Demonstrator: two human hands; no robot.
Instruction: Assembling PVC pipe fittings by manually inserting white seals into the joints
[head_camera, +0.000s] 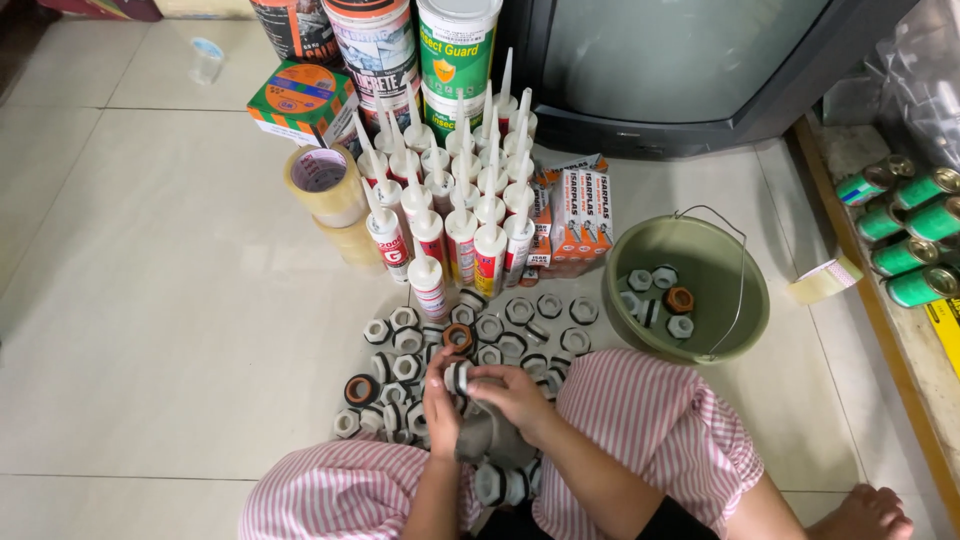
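I sit on a tiled floor with my knees in pink striped trousers. My left hand (441, 404) and my right hand (512, 394) meet over my lap on one white hexagonal plastic pipe fitting (458, 377); a grey cloth (487, 436) is bunched under both hands. Several more white fittings (500, 335), a few with orange or black rings, lie spread on the floor just beyond my hands. A green bucket (736, 330) to the right holds several fittings.
Upright sealant cartridges (460, 215) stand in a cluster behind the fittings, with rolls of clear tape (322, 180), paint tins (455, 50) and boxes further back. A dark television (690, 60) sits at top right. Green cans (910, 225) lie on a shelf at right.
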